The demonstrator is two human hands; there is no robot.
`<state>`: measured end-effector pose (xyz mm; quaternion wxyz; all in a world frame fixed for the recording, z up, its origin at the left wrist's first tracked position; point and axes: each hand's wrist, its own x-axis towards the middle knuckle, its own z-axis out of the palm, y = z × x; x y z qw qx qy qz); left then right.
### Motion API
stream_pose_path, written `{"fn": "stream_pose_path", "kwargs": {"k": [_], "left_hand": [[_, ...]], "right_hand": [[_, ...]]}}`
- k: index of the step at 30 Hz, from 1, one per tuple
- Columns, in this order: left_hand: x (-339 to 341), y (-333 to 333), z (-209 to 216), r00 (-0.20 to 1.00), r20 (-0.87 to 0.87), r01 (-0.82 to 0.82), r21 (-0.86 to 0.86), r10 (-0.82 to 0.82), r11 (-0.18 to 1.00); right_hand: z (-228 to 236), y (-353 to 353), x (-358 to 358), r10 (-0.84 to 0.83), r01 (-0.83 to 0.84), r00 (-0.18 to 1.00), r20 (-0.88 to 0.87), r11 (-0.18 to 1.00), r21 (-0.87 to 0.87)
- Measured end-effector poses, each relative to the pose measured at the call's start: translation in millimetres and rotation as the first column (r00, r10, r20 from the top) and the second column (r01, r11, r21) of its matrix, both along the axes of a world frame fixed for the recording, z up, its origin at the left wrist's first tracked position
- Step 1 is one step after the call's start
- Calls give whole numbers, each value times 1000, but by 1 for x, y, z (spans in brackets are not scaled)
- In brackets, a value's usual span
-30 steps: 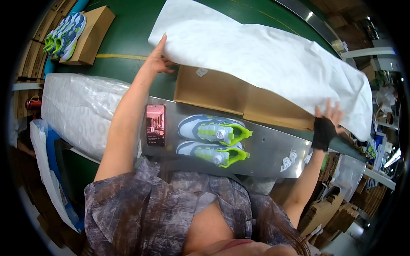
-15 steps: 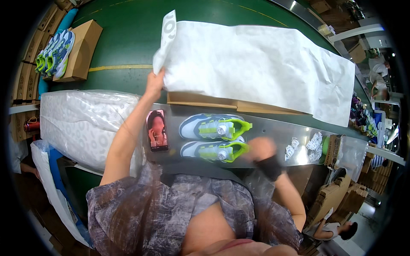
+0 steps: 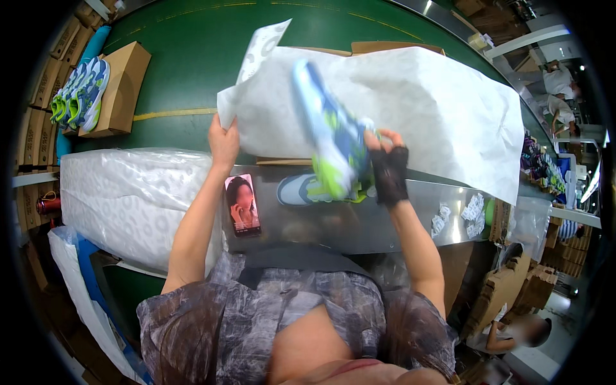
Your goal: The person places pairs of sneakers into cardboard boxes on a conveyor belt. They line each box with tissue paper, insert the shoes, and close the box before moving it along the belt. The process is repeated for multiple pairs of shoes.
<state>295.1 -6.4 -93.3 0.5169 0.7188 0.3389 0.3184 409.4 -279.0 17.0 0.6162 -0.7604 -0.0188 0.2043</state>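
Note:
A blue and white sneaker (image 3: 333, 141) with lime-green trim is up in the air, smeared by motion, with my right hand (image 3: 386, 144) gripping it near the heel; that hand wears a black fingerless glove. Below it, the matching sneaker (image 3: 296, 190) lies on the steel bench (image 3: 308, 234), partly hidden. My left hand (image 3: 224, 140) pinches the left end of a wide white tissue sheet (image 3: 423, 109), whose corner folds up. Under the sheet, edges of an open cardboard box (image 3: 398, 49) show.
A phone (image 3: 242, 204) lies on the bench beside crumpled paper wads (image 3: 473, 215). At left is a plastic-wrapped stack of printed tissue (image 3: 135, 199). More sneakers (image 3: 83, 96) rest on a carton (image 3: 125, 90) across the green belt (image 3: 186, 64). A co-worker (image 3: 513, 333) is at lower right.
My right hand has taken the farther sneaker off the bench and lifted it over the sheet. My left hand, still on the tissue, has shifted slightly left and nearer.

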Motion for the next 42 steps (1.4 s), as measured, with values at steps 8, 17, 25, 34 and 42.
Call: {"fn": "stream_pose_path", "kwargs": {"k": [8,17,25,34,42], "left_hand": [[48,-71,46,849,-78,515,345,-523,784],[82,-23,-11,786,-241,609,459,-569,647],[61,-23,-14,685,-640,723,540,-349,430],[-29,-123,5,437,-508,895,331,-743,300],[-50,-94,59,648,118,732,-369,-752,573]], "right_hand": [[-187,118,35,98,-58,992,-84,922,383],[-66,33,65,-104,134,986,-127,957,258],[2,-38,14,-247,188,788,565,969,161],[-176,-108,-39,125,-105,990,70,965,-241],[-13,-38,-63,97,-120,990,99,958,259]]}}
